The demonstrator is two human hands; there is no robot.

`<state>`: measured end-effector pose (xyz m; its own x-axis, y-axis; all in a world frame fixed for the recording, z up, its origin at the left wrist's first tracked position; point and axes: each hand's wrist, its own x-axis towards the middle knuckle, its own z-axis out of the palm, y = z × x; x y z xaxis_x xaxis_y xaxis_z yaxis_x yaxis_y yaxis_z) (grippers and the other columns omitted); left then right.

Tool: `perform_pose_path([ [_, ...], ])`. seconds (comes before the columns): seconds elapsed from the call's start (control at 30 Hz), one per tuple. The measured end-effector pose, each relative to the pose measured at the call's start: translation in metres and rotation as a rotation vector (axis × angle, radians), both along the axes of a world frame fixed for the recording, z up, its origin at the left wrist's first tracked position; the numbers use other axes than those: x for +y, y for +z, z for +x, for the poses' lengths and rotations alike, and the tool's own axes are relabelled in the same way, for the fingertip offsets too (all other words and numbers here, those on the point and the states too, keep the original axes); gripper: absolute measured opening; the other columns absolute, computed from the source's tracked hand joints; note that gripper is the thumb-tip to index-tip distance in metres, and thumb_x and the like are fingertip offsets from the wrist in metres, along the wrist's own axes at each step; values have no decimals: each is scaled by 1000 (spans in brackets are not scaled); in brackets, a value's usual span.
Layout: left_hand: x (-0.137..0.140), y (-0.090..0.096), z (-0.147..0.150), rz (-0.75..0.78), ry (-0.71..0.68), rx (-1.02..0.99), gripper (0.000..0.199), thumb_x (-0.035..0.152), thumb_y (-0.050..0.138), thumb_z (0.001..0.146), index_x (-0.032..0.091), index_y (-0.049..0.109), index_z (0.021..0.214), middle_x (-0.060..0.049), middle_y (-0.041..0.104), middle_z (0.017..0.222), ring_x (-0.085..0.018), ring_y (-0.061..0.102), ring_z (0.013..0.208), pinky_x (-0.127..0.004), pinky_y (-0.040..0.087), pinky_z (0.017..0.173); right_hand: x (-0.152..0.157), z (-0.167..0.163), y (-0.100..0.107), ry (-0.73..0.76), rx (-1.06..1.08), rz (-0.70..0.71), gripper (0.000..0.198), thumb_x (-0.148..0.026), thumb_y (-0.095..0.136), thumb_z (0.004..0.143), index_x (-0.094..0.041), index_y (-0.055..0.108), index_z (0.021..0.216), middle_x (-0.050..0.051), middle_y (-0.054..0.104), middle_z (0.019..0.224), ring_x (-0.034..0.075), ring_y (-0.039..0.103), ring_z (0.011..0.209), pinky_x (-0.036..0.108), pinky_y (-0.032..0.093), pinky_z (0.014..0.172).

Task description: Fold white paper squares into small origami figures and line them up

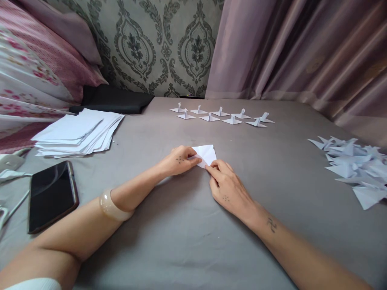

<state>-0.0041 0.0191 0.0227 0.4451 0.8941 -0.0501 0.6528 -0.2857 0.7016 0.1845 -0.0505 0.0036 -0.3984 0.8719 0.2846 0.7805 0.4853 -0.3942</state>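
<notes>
A small folded sheet of white paper (207, 152) lies near the middle of the grey cloth-covered surface, creases showing on its face. My left hand (181, 159) pinches its left side between thumb and fingers. At the lower right edge, my right hand (226, 183) has its fingertips pressed on the paper, the index finger reaching toward the left thumb. Both hands are closed around the paper's near edges, and the fingers cover part of it.
Folded paper cranes (209, 117) stand in two rows at the back. More folded paper pieces (356, 161) are heaped at the right. At left are a stack of white paper (78, 133), a phone (53, 195), cables (13, 175) and a black folded item (117, 98).
</notes>
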Motion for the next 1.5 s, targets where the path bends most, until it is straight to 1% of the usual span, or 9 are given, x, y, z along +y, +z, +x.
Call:
perform_pose_path([
  [0.17, 4, 5, 0, -88, 47, -7, 34, 44, 51, 81, 13, 60, 70, 4, 40, 56, -9, 32, 52, -23, 22, 49, 2, 2, 1, 20, -73, 3, 44, -2, 39, 80, -15, 62, 115, 11, 55, 104, 21, 52, 92, 34, 48, 80],
  [0.5, 4, 16, -6, -205, -5, -19, 36, 43, 52, 79, 10, 65, 76, 3, 41, 59, -8, 31, 54, -23, 22, 50, 1, -3, 9, 33, -199, -5, 38, -3, 38, 79, -15, 64, 104, 10, 56, 97, 20, 51, 87, 33, 46, 77],
  [0.67, 7, 16, -12, -148, -97, -44, 35, 42, 54, 80, 11, 69, 87, 1, 53, 65, -9, 40, 59, -22, 31, 56, 4, 10, 6, -23, -5, -34, 28, -6, 42, 81, -17, 66, 90, 8, 62, 99, 18, 57, 86, 30, 45, 74],
  [0.8, 7, 16, -13, -87, -230, -102, 27, 34, 59, 79, 13, 69, 93, -2, 64, 78, -13, 53, 70, -24, 40, 67, 15, 12, 5, -101, 144, -32, 26, -22, 59, 80, -20, 61, 106, 7, 63, 106, 19, 58, 91, 32, 44, 78],
  [0.83, 6, 15, -12, -60, -260, -128, 24, 32, 59, 79, 14, 69, 92, -3, 66, 82, -14, 56, 74, -25, 43, 72, 17, 12, 4, -79, 141, -18, 30, -25, 63, 79, -21, 60, 108, 6, 64, 106, 21, 57, 95, 33, 43, 81],
  [0.93, 0, 7, -8, 85, -303, -190, 16, 24, 55, 82, 17, 69, 86, -7, 67, 102, -17, 60, 95, -29, 43, 89, 19, 9, 4, 0, 79, 59, 13, -19, 57, 85, -23, 63, 95, 2, 68, 93, 18, 58, 90, 33, 39, 83],
  [1.03, -8, 1, -6, 302, -221, -65, 21, 17, 51, 82, 20, 68, 94, -8, 60, 120, -20, 56, 111, -37, 34, 102, 12, 10, 9, 11, -126, 244, 22, -10, 45, 89, -20, 65, 92, 5, 66, 89, 19, 55, 87, 34, 34, 82],
  [1.2, -27, -1, -8, 407, -138, 108, 31, 11, 45, 80, 21, 63, 102, -6, 62, 112, -21, 59, 102, -40, 34, 94, -1, 9, 18, 63, -423, 338, 28, -5, 41, 87, -17, 66, 90, 8, 61, 84, 21, 48, 80, 35, 31, 79],
  [1.5, -35, -4, 2, 381, -226, 178, 26, 21, 45, 89, 20, 65, 106, -7, 63, 105, -21, 60, 97, -34, 35, 82, 0, 15, 25, 119, -416, 142, 29, -9, 40, 91, -19, 66, 99, 7, 58, 88, 21, 48, 83, 33, 33, 75],
])
